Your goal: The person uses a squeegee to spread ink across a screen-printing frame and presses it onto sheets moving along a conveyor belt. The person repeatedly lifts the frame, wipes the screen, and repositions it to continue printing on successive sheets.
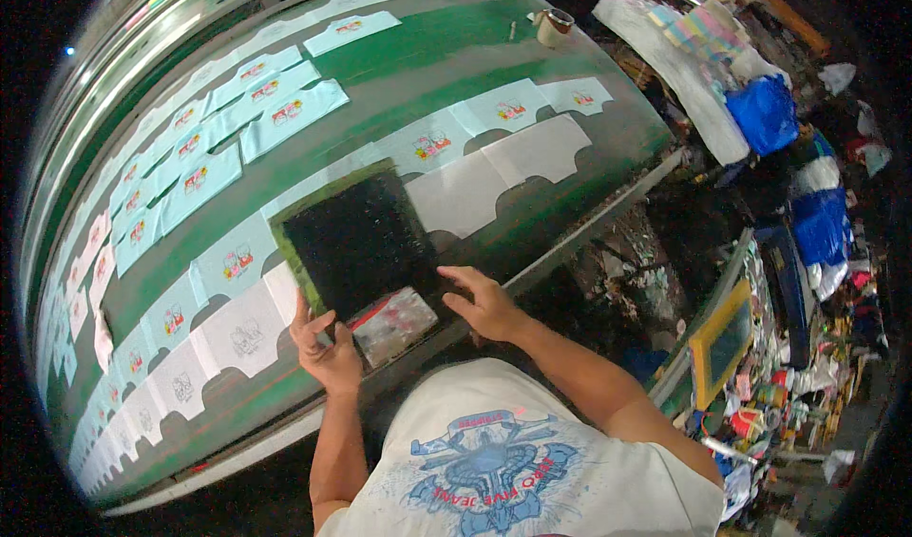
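Note:
A printing screen point(353, 243) with a dark mesh and green edging lies tilted over the row of pieces at the table's near side. At its near end is a whitish, smeared block with a red strip point(394, 326). My left hand point(329, 347) is at the screen's lower left corner, fingers bent around the edge. My right hand point(483, 305) is beside the lower right edge, thumb and forefinger apart; whether the fingertips touch the frame is hard to tell. White fabric pieces with dark line prints point(249, 339) and pale blue ones with coloured figures point(432, 144) run along the table.
The long green table point(456, 57) carries more rows of printed pieces and a small pot point(554, 29) at the far right. Right of the table are blue plastic bags point(763, 114), a yellow-framed screen point(722, 342) and a cluttered heap point(760, 423).

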`<action>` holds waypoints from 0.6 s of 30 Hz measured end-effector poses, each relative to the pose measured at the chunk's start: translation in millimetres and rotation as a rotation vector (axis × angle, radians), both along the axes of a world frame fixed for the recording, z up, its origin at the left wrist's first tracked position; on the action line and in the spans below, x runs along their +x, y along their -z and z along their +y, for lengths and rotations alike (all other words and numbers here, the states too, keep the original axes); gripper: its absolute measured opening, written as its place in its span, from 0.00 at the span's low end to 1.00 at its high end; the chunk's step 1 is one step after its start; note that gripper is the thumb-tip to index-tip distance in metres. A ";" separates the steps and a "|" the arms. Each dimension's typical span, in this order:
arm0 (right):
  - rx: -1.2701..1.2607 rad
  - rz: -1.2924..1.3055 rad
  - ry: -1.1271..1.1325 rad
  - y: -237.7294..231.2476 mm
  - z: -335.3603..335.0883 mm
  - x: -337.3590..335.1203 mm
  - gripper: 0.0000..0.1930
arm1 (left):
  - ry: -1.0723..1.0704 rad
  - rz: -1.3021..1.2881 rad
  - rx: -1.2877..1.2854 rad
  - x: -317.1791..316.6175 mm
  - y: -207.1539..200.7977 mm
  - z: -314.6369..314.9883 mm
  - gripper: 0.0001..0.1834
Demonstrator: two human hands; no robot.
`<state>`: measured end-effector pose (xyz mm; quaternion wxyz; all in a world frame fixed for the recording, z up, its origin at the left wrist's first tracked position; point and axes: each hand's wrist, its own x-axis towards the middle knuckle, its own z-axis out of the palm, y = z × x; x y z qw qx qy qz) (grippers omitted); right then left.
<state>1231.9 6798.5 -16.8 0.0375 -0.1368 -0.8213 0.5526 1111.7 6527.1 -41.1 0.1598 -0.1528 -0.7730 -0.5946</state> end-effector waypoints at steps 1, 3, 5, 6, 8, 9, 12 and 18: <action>0.057 0.019 -0.004 -0.1 15.5 5.7 0.27 | 0.012 0.012 0.029 2.7 0.5 18.3 0.20; 0.070 0.046 0.033 -0.5 53.6 10.3 0.27 | 0.008 0.005 -0.009 7.5 4.0 59.4 0.19; 0.108 0.047 0.054 4.2 97.0 17.9 0.26 | 0.018 -0.006 -0.013 11.0 14.0 102.6 0.18; 0.122 0.060 0.045 6.6 117.6 21.9 0.27 | 0.007 -0.041 0.021 14.6 19.0 124.9 0.18; 0.076 0.063 0.032 7.3 152.4 27.4 0.27 | -0.003 -0.080 0.083 22.3 29.7 159.5 0.18; 0.092 0.061 0.014 6.6 167.7 30.5 0.27 | -0.007 -0.105 0.088 25.8 27.7 173.4 0.17; 0.261 0.139 -0.039 5.9 191.3 35.2 0.27 | -0.034 -0.147 0.037 30.4 36.4 197.0 0.16; 0.641 0.412 -0.478 -32.4 183.3 24.3 0.30 | -0.045 -0.285 0.155 41.3 33.5 207.5 0.14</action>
